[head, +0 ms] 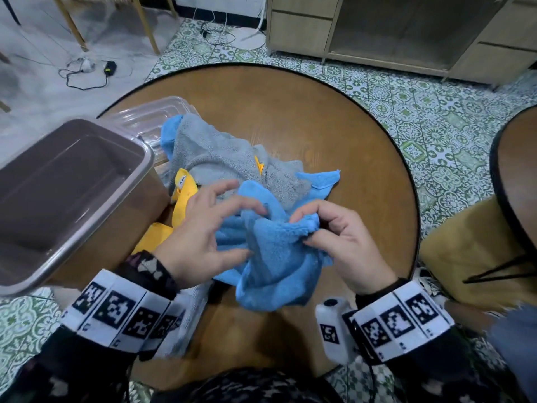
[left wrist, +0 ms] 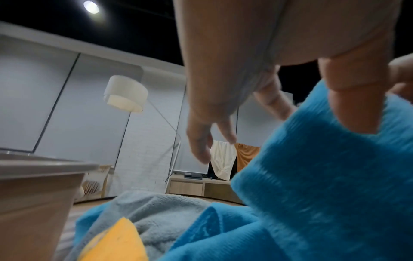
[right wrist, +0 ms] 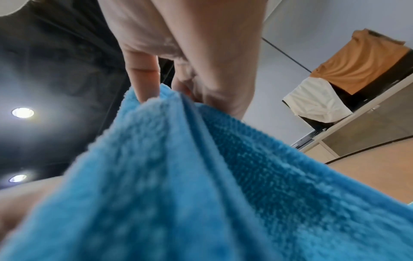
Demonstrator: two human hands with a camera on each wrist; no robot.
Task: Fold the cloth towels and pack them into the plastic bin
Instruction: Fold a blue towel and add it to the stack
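Observation:
A crumpled blue towel [head: 276, 257] [left wrist: 324, 176] [right wrist: 201, 176] lies at the near side of the round wooden table [head: 334, 126]. My right hand [head: 302, 229] [right wrist: 166, 91] pinches its edge between thumb and fingers. My left hand [head: 254, 231] [left wrist: 212, 106] hovers spread beside it, fingertips touching the blue folds. Behind lies a pile with a grey towel [head: 215, 152] [left wrist: 156, 208], another blue one [head: 319, 181] and a yellow towel [head: 183, 187] [left wrist: 116, 242]. The brown-grey plastic bin [head: 72, 184] [left wrist: 33, 203] stands at the left and holds nothing.
A clear lid [head: 151, 114] lies behind the bin, partly under the pile. A second dark-rimmed table [head: 517, 170] and a mustard seat [head: 465, 251] are close on the right. A wooden cabinet [head: 406, 30] stands beyond; cables [head: 87, 74] trail on the floor.

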